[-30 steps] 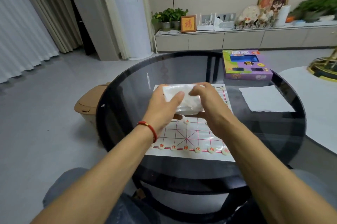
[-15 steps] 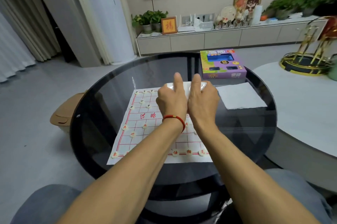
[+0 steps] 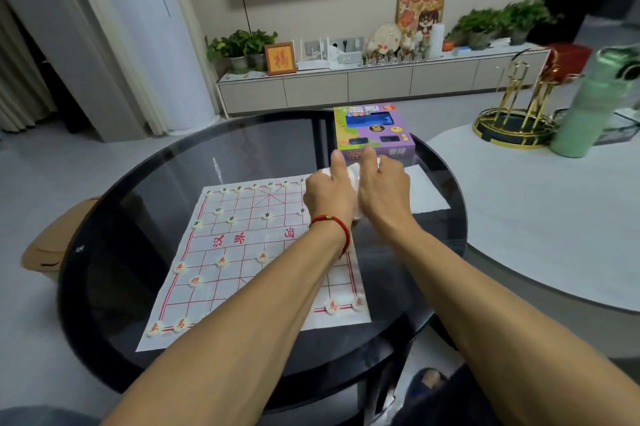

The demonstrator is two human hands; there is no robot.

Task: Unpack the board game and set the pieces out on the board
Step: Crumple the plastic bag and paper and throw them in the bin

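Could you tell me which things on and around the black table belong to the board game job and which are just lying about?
Part of the job:
- paper board
- round pieces set on it
- clear plastic bag, held by the left hand and right hand
- purple game box

Lying about:
- white sheet
- green bottle
- gold rack
- tan bin

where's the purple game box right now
In the head view the purple game box sits at the far edge of the round glass table, just beyond both hands and right of the board's far end.
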